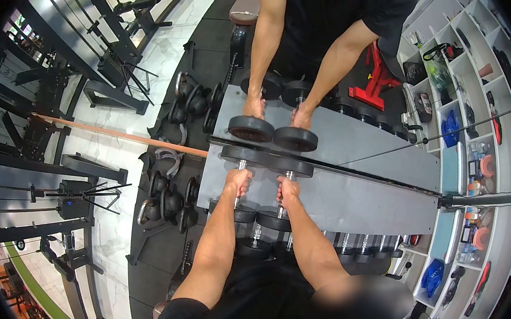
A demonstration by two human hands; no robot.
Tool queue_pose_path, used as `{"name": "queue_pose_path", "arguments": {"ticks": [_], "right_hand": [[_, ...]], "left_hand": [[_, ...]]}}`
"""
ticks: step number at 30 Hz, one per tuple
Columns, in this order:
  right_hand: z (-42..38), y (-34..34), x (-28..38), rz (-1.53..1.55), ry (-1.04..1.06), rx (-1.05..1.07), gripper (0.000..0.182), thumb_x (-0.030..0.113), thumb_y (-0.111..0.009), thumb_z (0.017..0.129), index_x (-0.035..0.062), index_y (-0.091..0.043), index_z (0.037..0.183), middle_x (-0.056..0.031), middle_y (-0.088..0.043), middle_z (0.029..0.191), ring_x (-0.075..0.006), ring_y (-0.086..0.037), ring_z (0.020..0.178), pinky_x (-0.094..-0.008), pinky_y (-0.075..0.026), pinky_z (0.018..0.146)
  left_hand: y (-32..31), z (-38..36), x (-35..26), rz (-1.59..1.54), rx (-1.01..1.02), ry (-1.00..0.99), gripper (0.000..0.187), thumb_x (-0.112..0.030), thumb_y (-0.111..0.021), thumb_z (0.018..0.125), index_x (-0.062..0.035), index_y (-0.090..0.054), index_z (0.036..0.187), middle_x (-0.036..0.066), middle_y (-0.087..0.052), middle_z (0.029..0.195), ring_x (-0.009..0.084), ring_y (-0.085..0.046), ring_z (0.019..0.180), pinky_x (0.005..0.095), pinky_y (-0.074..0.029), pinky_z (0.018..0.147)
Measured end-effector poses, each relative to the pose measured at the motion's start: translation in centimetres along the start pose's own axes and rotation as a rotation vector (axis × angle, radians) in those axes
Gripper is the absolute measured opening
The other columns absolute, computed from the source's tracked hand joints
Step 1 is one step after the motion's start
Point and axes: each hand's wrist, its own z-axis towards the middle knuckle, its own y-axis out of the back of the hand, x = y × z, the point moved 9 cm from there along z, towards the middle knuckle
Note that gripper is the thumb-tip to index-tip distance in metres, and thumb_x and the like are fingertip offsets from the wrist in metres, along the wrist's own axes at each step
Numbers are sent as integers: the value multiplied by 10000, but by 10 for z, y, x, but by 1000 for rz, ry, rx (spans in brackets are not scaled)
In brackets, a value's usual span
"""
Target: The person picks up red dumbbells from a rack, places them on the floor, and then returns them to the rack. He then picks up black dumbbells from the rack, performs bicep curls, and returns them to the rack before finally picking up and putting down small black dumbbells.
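My left hand (240,181) is closed round the chrome handle of a black round-headed dumbbell (238,155). Beside it, my right hand (288,187) grips a matching dumbbell (296,167) by its handle. Both dumbbells point away from me, side by side, their far heads close together over the grey panel (356,200) and near the foot of the mirror (356,132). Their near heads overlap the panel's front edge in this view. Both arms reach forward, and the mirror repeats the arms, hands and dumbbells.
A row of dumbbells (365,248) lies along the panel's near side. Kettlebells (167,202) stand on the black floor to the left, with cable machines (75,199) beyond. White shelves (457,245) holding bags and bottles run down the right side.
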Motion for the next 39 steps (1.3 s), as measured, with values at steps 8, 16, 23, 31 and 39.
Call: {"name": "queue_pose_path", "arguments": {"ticks": [8,16,23,31,39], "right_hand": [[2,3,-2,-1,-7,-17,265,198,-714,775,88,-508,648,-42,-482,552,-164,-451,414,-346,-392,385],[4,5,-7,-79,15,35,289,241,-761,763,91,-531,674,-60,-566,585,-182,-555,456,-364,-430,389],[5,-2,-7,-17,-27,96,350,305,-761,803,106,-506,669,-32,-501,564,-157,-478,423,-338,-394,381],[-4,-2,1,5,13,55,336,249,-716,817,97,-472,643,-26,-429,523,-150,-404,386,-333,-326,357],[-1,1,1,-24,26,-46,244,119,-634,806,36,-487,630,-59,-435,503,-173,-398,363,-364,-308,338]], "left_hand": [[-2,-2,-2,8,15,-26,172,-105,-657,775,-79,-521,673,10,-412,505,125,-364,366,345,-290,373],[-1,-3,-3,0,7,-58,156,-101,-661,777,-72,-551,670,15,-422,492,132,-375,363,343,-284,371],[-2,-3,-2,-2,28,-20,167,-117,-645,772,-77,-528,659,16,-423,506,131,-370,369,348,-297,375],[-2,-3,-3,11,69,-25,221,-144,-645,794,-82,-491,649,20,-434,520,136,-390,381,339,-326,390],[-1,2,3,12,95,-42,246,-120,-648,790,-94,-472,621,26,-434,506,141,-382,363,339,-328,363]]}}
